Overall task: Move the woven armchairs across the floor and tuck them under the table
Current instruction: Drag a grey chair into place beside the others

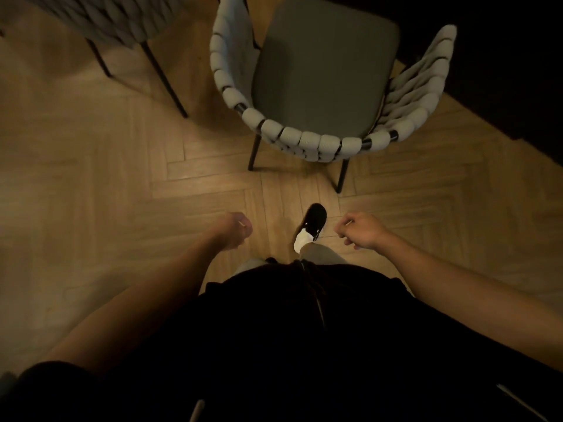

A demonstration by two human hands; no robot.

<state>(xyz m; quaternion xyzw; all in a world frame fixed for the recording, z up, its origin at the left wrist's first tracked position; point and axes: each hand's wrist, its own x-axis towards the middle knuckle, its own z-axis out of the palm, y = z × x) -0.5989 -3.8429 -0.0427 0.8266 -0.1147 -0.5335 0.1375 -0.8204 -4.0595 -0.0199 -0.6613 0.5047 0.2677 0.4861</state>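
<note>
A person in a dark top stands on a herringbone wood floor [106, 184], both bare forearms stretched forward and low. The left hand [236, 231] and the right hand [361, 231] are each curled into a loose fist, holding nothing and touching nothing. Between the hands, one foot in a dark shoe [315, 219] with a white sock steps toward the chair ahead.

That armchair [323, 77] stands just in front of the person, well apart from both hands, its back turned to them. Its curved back and arms are wrapped in thick, pale, padded cord woven in chunky loops over a thin black metal frame; the seat is a smooth, rounded grey-green cushion. Two slim black legs splay onto the floor nearest the foot. The chair's front end meets a deep shadow at the top right, where a dark mass, possibly the table [502, 71], runs diagonally; whether the seat is under it cannot be told.

A second armchair [100, 19], of the same pale weave and blurred, stands at the upper left beside the first, apart from it, with its thin black legs angled down to the boards. The bare floor between the person and the near chair holds only the stepping foot. The planks are warm, matt, tan.
</note>
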